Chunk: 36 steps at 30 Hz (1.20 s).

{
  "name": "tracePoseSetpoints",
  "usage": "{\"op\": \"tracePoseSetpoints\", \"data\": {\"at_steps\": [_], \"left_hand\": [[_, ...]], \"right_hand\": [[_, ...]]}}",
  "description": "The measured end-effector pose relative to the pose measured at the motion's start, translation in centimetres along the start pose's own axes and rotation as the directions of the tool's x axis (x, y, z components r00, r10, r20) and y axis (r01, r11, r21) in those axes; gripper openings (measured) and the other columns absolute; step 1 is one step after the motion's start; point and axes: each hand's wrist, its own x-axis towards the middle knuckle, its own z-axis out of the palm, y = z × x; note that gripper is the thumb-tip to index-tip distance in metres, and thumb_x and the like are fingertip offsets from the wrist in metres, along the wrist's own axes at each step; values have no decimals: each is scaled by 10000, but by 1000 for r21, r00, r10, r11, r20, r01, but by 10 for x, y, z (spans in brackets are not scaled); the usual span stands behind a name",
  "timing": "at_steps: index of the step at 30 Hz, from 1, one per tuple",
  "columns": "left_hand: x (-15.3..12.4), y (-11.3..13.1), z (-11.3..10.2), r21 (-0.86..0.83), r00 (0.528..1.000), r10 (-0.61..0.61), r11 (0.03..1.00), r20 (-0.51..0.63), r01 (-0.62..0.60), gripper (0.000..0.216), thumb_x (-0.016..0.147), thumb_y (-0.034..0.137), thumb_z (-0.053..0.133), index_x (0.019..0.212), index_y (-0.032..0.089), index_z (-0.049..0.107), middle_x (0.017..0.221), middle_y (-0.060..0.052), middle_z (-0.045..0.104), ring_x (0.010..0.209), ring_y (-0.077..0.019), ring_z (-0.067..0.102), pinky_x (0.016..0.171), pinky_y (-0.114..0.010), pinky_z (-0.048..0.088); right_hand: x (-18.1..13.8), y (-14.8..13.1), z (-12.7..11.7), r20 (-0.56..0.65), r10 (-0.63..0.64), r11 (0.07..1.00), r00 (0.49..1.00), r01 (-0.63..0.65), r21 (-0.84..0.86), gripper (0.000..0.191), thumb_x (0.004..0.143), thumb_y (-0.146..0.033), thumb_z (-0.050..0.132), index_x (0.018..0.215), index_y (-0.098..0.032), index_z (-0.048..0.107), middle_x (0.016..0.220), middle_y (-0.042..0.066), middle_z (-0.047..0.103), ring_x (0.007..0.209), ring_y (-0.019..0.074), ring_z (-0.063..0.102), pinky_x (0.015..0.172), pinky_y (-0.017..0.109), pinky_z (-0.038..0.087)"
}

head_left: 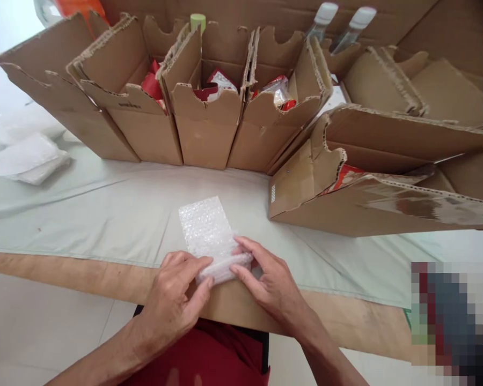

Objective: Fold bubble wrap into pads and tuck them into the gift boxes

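Note:
A strip of clear bubble wrap (206, 228) lies on the pale green cloth near the table's front edge. Its near end is rolled up around something I cannot make out. My left hand (176, 294) grips the roll from the left, thumb and fingers pinching it. My right hand (268, 281) presses the same roll from the right, fingers laid over its top. The far end of the wrap lies flat and free on the cloth.
A row of torn cardboard boxes (203, 115) stands across the back, holding red and white packets. A larger box (380, 185) lies on its side at right. Folded white wrap (28, 159) rests at far left. Two bottles (348, 24) rise behind the boxes.

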Motion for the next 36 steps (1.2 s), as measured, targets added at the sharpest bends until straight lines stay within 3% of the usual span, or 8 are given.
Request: {"op": "tracePoseSetpoints", "data": {"at_steps": [2,4,10,19,24,27,32,36], "left_hand": [[0,-5,1,63,999,-45,997,-23,46,129,969,154,564,1034,172,674,778,-28,673,763,-201,582,753,-365,442],[1,-11,3,131,997,-66,989,-43,71,124,967,180,572,1013,166,686,771,-32,671,769,-217,577,741,-370,426],[2,-22,4,224,997,-49,973,-56,61,198,976,189,541,1136,165,655,870,-55,711,824,-241,594,765,-377,426],[6,-25,8,141,992,61,989,-115,-44,202,961,166,588,1156,186,639,833,-30,693,763,-220,614,727,-355,463],[9,-19,7,38,987,126,992,-99,-123,201,923,163,638,1115,221,635,781,-1,681,687,-188,624,649,-317,490],[3,-4,20,-7,975,200,979,-93,-201,253,933,135,589,1171,220,610,781,-11,692,671,-188,636,634,-328,502],[6,15,37,-181,944,328,932,46,-315,254,924,265,645,1174,219,633,905,-65,755,764,-223,709,685,-353,586],[32,4,12,28,965,256,967,-51,-255,254,936,203,618,1180,223,683,1067,-110,765,932,-258,735,811,-396,618]], "right_hand": [[-2,-2,1,-142,-90,992,986,77,-98,395,974,-231,626,1365,-224,574,1212,113,729,1045,243,716,897,394,574],[-7,-4,-1,-193,-223,961,956,181,-211,393,946,-179,646,1334,-221,593,1241,133,707,1100,269,687,922,428,545],[-13,-5,1,72,-345,883,936,350,-312,354,927,-100,590,1266,-191,634,1359,140,676,1326,306,572,1005,481,485],[-8,-12,-5,37,-331,895,943,326,-303,305,922,-89,545,1191,-195,642,1220,124,724,1127,278,653,930,470,529],[-10,-16,-26,-39,-282,920,959,259,-294,422,874,-72,529,1264,-210,614,1262,127,697,1116,255,658,918,425,562],[-13,-15,-31,5,-290,902,957,275,-334,533,843,-32,492,1322,-234,615,1363,137,652,1196,257,635,948,434,568],[-28,20,-38,10,-285,862,959,261,-435,477,760,32,482,1029,-270,736,1470,99,600,1335,262,570,971,448,560],[-48,49,-78,-109,-315,773,943,189,-605,535,811,39,451,1144,-269,734,1483,134,591,1363,304,565,941,491,563]]}}
